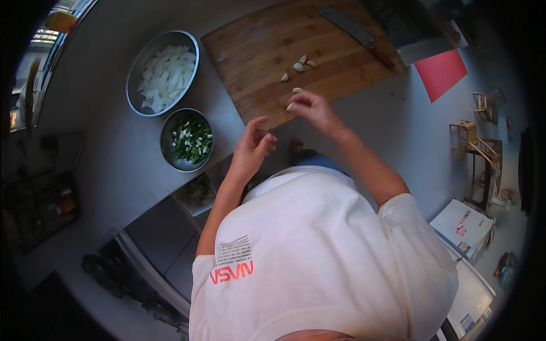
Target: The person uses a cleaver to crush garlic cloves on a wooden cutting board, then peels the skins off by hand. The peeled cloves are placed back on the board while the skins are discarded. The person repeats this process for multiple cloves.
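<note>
Between the thumb and fingers of my right hand [313, 110] is a pale garlic clove [290, 107], held over the near edge of a wooden cutting board [251, 64]. Just beyond those fingers lies a peeled-looking clove [297, 90]. Farther up the board are several more garlic cloves [298, 67], some with skin on. My left hand [254, 143] hovers by the board's near corner, fingers curled loosely and apart, with nothing visible in it. A cleaver [347, 26] with a reddish handle rests at the board's far right.
Left of the board, a large metal bowl [197, 64] holds white chopped pieces. Nearer me, a smaller metal bowl [161, 147] contains chopped green onion. Below the counter edge is a container [197, 194] with greenish contents. A red sheet [441, 74] hangs right of the board; wooden stools [469, 132] stand farther off.
</note>
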Available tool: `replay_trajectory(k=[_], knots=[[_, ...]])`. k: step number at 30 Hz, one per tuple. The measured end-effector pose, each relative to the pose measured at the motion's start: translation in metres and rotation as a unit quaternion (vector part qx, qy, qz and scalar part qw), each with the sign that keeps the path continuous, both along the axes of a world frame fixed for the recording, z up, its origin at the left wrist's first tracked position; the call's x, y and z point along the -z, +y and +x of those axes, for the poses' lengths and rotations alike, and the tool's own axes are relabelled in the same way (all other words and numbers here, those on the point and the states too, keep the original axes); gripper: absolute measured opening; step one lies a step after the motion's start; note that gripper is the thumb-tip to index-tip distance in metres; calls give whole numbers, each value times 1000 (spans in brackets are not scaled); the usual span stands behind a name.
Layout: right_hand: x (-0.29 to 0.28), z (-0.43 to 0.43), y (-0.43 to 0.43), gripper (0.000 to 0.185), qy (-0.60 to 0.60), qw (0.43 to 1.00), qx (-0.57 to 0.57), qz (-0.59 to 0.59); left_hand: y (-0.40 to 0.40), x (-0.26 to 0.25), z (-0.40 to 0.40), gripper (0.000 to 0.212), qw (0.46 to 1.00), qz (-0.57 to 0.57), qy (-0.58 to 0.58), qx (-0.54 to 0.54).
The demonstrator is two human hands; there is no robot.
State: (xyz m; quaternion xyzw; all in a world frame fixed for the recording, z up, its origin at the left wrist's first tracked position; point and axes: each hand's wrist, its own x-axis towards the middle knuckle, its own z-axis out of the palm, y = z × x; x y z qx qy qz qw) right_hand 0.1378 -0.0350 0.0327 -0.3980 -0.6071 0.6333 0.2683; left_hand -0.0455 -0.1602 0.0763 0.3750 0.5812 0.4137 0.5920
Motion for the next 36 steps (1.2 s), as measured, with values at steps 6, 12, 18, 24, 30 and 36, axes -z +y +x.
replay_trajectory(k=[6, 12, 18, 24, 30, 36], knots=[[29, 32, 74, 12, -190, 939, 16, 285, 21, 11, 11, 24, 996, -37, -5, -83], [27, 32, 103, 16, -235, 864, 8, 446, 27, 4, 31, 21, 990, -64, 2, -124], [22, 15, 159, 22, -256, 830, -13, 495, 33, 1, 33, 21, 987, -58, 4, -149], [17, 15, 181, 16, -326, 802, -193, 461, 38, 2, 37, 22, 986, -65, 4, -154], [14, 11, 187, 11, -300, 846, -152, 414, 50, -8, 36, 22, 986, -65, 9, -151], [-28, -14, 133, 13, -109, 973, -126, 160, 56, -6, 23, 26, 981, -33, -35, -188]])
